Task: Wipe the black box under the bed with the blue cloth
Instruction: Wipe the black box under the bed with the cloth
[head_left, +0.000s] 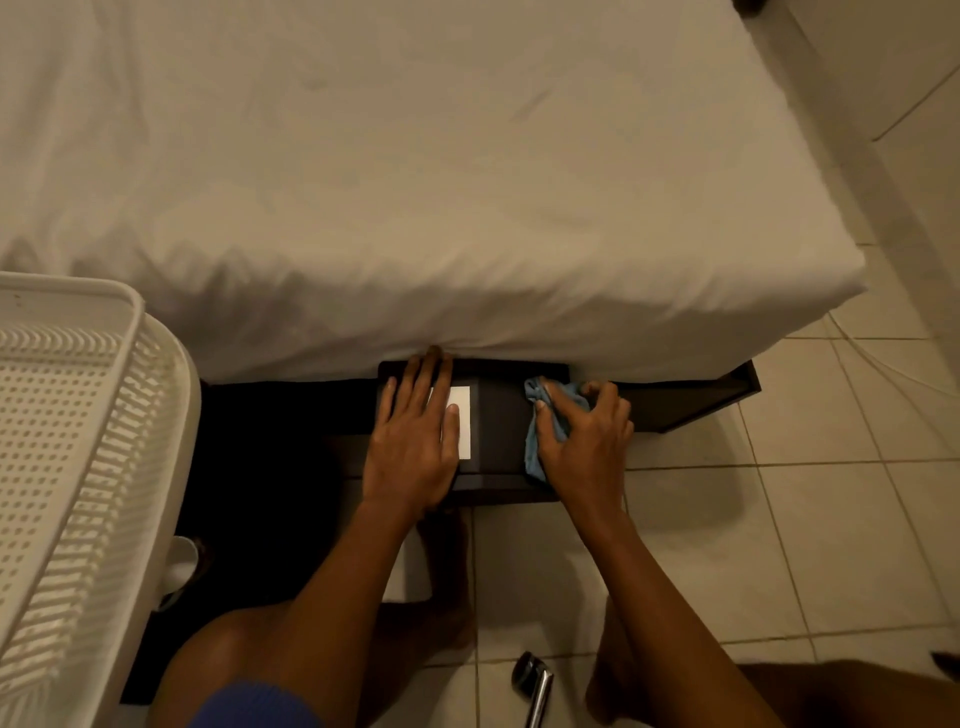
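The black box (496, 426) sticks out from under the bed, its far end hidden beneath the white sheet (415, 208). A white label sits on its lid. My left hand (415, 436) lies flat on the lid's left side, fingers spread and partly covering the label. My right hand (584, 441) presses the crumpled blue cloth (545, 410) against the lid's right edge, with the cloth bunched under the fingers and hanging down the box's side.
A white perforated plastic basket (67, 441) stands at the left. The dark bed frame (691, 400) runs along the floor to the right. Pale floor tiles (779, 519) spread right. A black and chrome object (535, 680) lies on the tiles between my knees.
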